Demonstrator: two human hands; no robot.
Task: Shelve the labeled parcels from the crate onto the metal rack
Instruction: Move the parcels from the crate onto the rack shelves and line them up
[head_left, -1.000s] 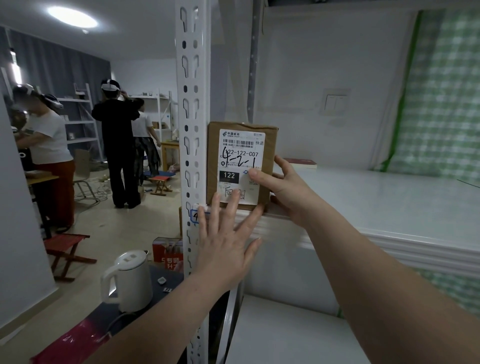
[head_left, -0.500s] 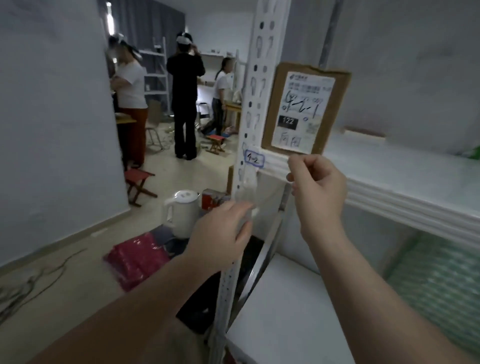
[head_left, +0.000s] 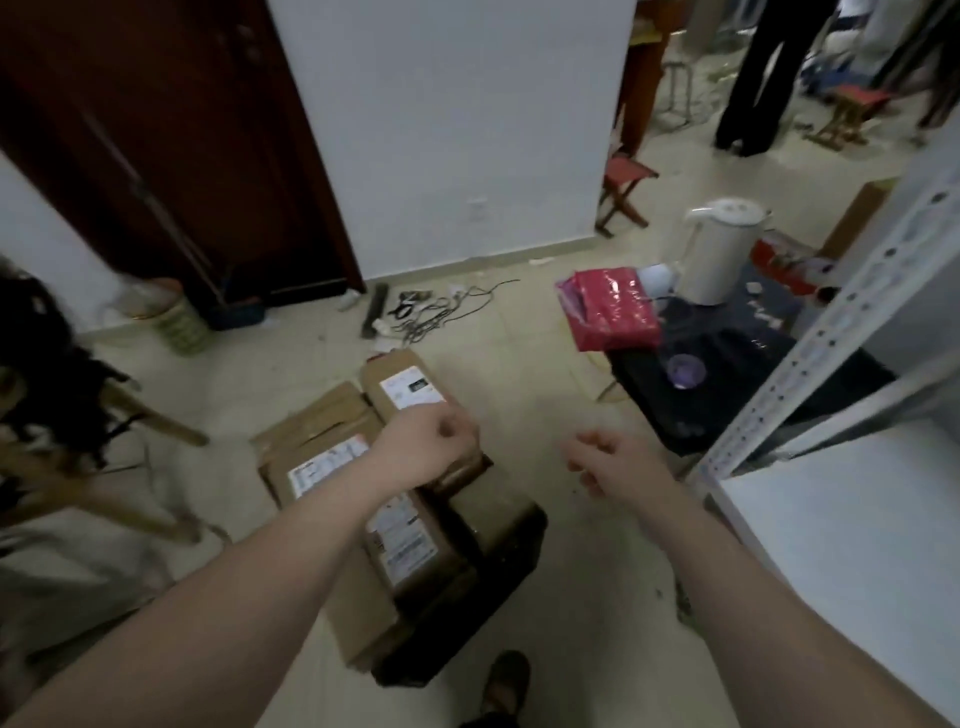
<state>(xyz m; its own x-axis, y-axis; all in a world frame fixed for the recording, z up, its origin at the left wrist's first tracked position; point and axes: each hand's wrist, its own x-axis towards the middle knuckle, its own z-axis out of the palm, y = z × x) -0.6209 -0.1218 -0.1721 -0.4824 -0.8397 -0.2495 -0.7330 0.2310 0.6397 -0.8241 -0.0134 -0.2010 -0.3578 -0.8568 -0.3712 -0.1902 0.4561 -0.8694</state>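
Note:
Several brown cardboard parcels with white labels lie in and beside a dark crate (head_left: 501, 566) on the floor. One parcel (head_left: 410, 391) is farthest, another parcel (head_left: 319, 465) lies left, and a third parcel (head_left: 405, 551) sits in the crate. My left hand (head_left: 426, 441) hovers over the parcels with fingers loosely curled, holding nothing. My right hand (head_left: 608, 462) hangs in the air to the right of the crate, fingers loosely curled, also holding nothing. The white metal rack (head_left: 831, 322) stands at the right, with a bare shelf (head_left: 857, 545) low down.
A low black table (head_left: 737, 374) by the rack carries a white kettle (head_left: 722, 249) and a red bag (head_left: 608, 306). Cables (head_left: 431, 312) lie near the wall. A wooden chair (head_left: 130, 415) stands left. A person's legs (head_left: 753, 78) and red stools are beyond. My foot (head_left: 506, 680) is below.
My view has swung from the rack's upper shelf, where a labeled parcel stands, down to the crate. Both hands have left the shelf edge and dropped toward the parcels.

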